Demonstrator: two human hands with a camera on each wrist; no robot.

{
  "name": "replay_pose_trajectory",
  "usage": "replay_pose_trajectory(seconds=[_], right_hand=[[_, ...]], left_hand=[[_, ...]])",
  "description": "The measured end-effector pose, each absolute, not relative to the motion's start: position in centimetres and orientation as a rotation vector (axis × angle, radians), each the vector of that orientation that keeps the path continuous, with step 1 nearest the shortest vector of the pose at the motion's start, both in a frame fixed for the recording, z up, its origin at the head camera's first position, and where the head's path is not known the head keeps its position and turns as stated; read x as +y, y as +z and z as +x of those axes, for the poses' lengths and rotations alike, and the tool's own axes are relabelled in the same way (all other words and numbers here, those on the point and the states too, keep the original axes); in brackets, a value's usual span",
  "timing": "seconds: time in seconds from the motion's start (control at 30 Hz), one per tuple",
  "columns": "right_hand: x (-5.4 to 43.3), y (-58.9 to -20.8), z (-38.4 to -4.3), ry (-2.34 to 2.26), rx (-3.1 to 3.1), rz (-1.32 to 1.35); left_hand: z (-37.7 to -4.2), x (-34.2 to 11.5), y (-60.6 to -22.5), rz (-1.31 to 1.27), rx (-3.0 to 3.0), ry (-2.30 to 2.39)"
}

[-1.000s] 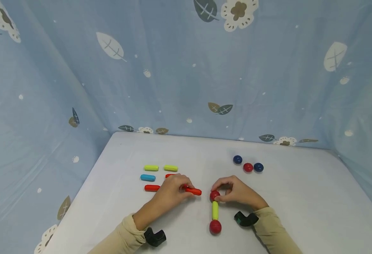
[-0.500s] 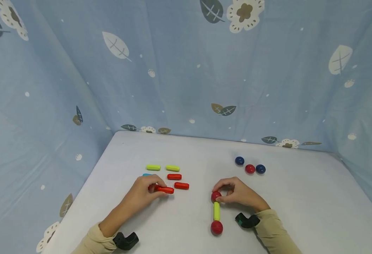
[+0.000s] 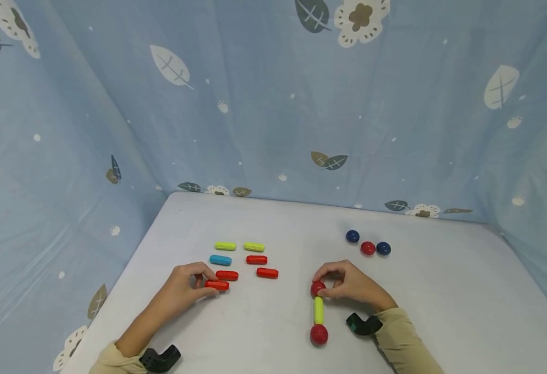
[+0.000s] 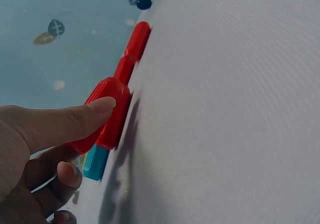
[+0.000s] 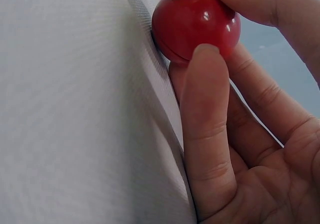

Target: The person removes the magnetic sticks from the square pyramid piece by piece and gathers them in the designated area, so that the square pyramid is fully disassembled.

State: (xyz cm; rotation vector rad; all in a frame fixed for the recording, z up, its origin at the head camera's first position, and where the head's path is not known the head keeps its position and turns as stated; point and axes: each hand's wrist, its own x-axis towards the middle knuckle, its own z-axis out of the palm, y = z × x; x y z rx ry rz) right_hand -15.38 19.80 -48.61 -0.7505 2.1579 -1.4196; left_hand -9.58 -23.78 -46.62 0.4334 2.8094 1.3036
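In the head view, my left hand [image 3: 182, 288] pinches a red ridged stick [image 3: 217, 285] between thumb and fingers, just in front of a second red stick [image 3: 227, 275]. The left wrist view shows the thumb pressed on the held red stick [image 4: 107, 109], with a blue stick [image 4: 96, 163] beyond it. My right hand [image 3: 353, 285] grips a red ball [image 3: 317, 289] at the far end of a yellow-green stick [image 3: 318, 310]. Another red ball [image 3: 318, 334] sits at that stick's near end. Up close in the right wrist view, fingers surround the gripped red ball [image 5: 192, 26].
Behind the left hand lie a blue stick [image 3: 220, 260], two yellow-green sticks [image 3: 225, 246] and two more red sticks [image 3: 267, 273]. Two dark blue balls [image 3: 352, 236] and a red ball [image 3: 368, 248] rest at the back right. Patterned blue cloth [image 3: 255, 104] surrounds the white table [image 3: 264, 332].
My left hand has moved left and toward me with the red stick, from near the joined pieces to the loose sticks. The right hand keeps its grip on the red ball.
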Motion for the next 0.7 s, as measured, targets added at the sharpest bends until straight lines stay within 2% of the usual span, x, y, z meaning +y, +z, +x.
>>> replay_pose_trajectory(seconds=[0.7], right_hand=[[19.84,-48.7,-15.38,-1.421,2.153,-0.74]], left_hand=[[-9.99,-24.29,-46.72,0.334,2.747,1.175]])
